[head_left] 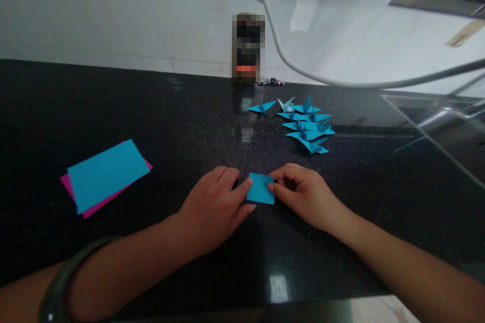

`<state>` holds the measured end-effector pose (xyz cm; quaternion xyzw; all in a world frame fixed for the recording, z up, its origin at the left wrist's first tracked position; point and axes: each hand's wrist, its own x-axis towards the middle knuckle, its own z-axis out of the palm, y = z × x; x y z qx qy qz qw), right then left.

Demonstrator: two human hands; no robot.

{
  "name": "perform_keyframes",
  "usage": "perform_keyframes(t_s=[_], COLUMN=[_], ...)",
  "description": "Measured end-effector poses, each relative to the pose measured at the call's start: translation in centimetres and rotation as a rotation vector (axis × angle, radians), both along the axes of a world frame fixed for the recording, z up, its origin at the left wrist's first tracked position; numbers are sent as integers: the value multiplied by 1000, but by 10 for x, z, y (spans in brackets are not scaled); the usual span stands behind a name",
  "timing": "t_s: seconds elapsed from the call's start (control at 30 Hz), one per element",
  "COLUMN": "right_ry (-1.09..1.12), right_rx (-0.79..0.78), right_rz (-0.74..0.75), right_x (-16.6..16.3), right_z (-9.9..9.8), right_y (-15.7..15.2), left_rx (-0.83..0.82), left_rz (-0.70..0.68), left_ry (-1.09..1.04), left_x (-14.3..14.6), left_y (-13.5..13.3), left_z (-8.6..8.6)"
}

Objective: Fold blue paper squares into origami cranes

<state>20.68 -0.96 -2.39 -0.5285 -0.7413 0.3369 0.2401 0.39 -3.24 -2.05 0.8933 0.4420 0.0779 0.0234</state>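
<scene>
A small folded square of blue origami paper (260, 189) lies on the dark countertop between my two hands. My left hand (217, 207) is at its left edge, fingers curled, with one fingertip holding the paper down and another digit resting just below it. At the right edge, my right hand (301, 189) pinches the paper between thumb and finger. Beyond the hands stand several blue folded paper cranes (308, 128) in a cluster, with a single paper crane (262, 106) a little to their left.
Blue and pink paper sheets (108, 176) lie stacked at the left. A blurred-out upright object (248, 48) leans on the wall, with a beaded strand (275, 82) beside its base. A white cable (341, 82) hangs across the back right. At far right is a clear-edged panel (435, 133).
</scene>
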Motion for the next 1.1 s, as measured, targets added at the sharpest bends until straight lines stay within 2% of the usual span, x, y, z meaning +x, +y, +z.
perform_keyframes(t_s=[0.1, 0.3, 1.1], right_ry=[-82, -151, -192], right_rx=[114, 168, 238], right_rz=[70, 110, 158], right_x=[-3, -4, -2], right_z=[-1, -2, -7], right_y=[0, 0, -2], left_rx=[-9, -5, 0], left_rz=[9, 21, -16], left_ry=[1, -3, 76], left_x=[0, 0, -3], left_y=[0, 1, 6], left_z=[0, 0, 3])
